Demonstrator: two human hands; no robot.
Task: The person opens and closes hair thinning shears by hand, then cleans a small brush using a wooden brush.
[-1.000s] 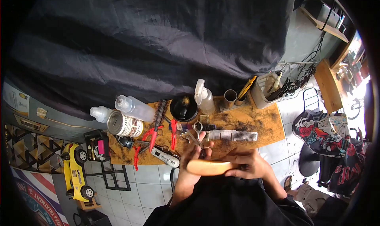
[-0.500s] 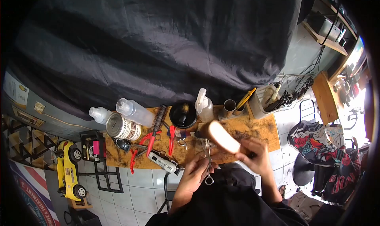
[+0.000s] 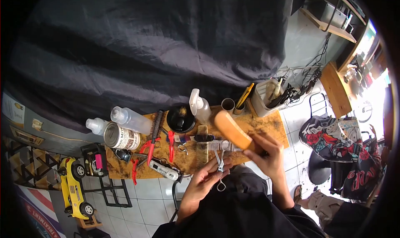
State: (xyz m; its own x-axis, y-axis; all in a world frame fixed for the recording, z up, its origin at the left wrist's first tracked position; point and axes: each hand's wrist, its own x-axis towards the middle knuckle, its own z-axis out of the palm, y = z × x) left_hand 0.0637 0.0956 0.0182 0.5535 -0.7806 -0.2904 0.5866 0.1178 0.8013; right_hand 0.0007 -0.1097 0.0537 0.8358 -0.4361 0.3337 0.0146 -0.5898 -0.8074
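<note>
My left hand, fingers curled, holds a pair of metal scissors by the table's front edge, with the blades slightly spread and pointing away from me. In my right hand is a brush, gripped by its narrow end. Its curved wooden back faces up and its underside is hidden. Below the brush lies a pale comb with its teeth visible, partly covered. A beige comb rests on the wooden table left of the scissors.
Several items stand along the back: a spray bottle, a black bowl, clear bottles and a large can. A red round brush and hair clippers lie at left. A grey bin of cords is at right.
The brush has tilted, so its back now shows brown rather than bright with glare. The scissor blades are more spread and clearer. The whole view has shifted slightly.
</note>
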